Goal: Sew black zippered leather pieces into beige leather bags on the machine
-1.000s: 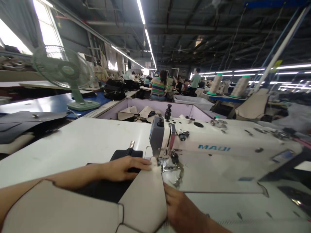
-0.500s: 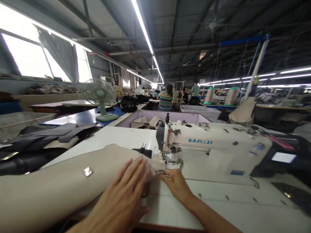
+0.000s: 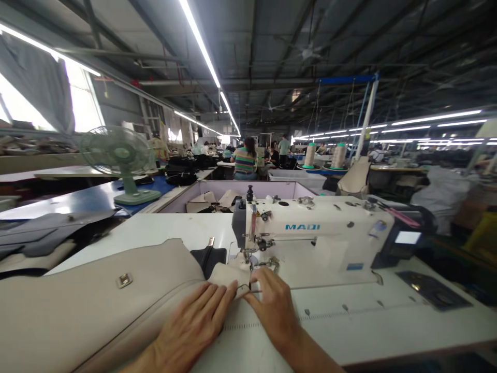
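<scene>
A beige leather bag piece (image 3: 155, 264) with dark edging and a small metal clasp (image 3: 125, 280) spreads across the left of the sewing machine table. My left hand (image 3: 198, 313) rests on it, fingers stretched out and its thumb hidden. At the piece's narrow end, my right hand (image 3: 274, 300) pinches the edge between thumb and fingers, just in front of the needle area. The white sewing machine (image 3: 306, 228) has that end under its presser foot (image 3: 247, 254). A black strap with a metal end (image 3: 209, 256) lies behind the piece.
A green fan (image 3: 124, 160) stands on a blue table to the left, beyond stacked dark leather pieces (image 3: 50, 235). Behind the machine is a lilac-walled bin (image 3: 267, 189) with beige pieces. Thread cones (image 3: 339, 156) and a person in a striped top (image 3: 245, 158) are farther back.
The view has turned rightward. My left hand has come down flatter on the leather, its thumb now out of sight. My right hand still pinches the edge, its fingers more curled.
</scene>
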### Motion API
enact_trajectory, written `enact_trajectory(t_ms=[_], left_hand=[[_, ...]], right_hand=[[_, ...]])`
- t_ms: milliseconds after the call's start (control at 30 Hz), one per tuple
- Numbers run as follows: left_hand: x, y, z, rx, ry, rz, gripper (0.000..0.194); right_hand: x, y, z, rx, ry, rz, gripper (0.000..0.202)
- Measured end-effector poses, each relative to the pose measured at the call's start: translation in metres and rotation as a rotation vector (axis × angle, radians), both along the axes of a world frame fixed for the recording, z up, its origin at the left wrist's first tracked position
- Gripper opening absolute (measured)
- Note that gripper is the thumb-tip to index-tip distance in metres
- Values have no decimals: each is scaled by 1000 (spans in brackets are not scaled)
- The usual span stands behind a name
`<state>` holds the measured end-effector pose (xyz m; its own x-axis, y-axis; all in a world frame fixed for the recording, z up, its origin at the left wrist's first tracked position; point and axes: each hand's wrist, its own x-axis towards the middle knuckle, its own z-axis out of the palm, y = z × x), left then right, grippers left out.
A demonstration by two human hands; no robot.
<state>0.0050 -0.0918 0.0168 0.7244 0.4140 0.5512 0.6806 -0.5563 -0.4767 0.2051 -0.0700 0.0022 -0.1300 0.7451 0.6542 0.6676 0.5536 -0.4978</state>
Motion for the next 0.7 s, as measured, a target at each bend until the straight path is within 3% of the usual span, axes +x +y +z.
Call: enact_trajectory(t_ms=[133, 300, 400, 533, 633, 700], left_hand=[[8, 2, 7, -56, -58, -12, 39], [22, 3, 8, -6, -146, -50, 31], [27, 0, 4, -58, -59, 0, 33], [33, -9, -19, -171, 79, 44, 34], [36, -14, -47, -33, 17, -60, 27], [37, -15, -62, 28, -13, -89, 27]], right_hand=[[2, 3, -1, 258, -126, 113, 10], [6, 2, -1, 233, -211, 132, 18], [7, 0, -4, 228, -237, 149, 23], [13, -6, -23, 247, -319, 230, 22], [26, -14, -34, 175, -445, 317, 18], [38, -18, -32, 80, -480, 404, 12]])
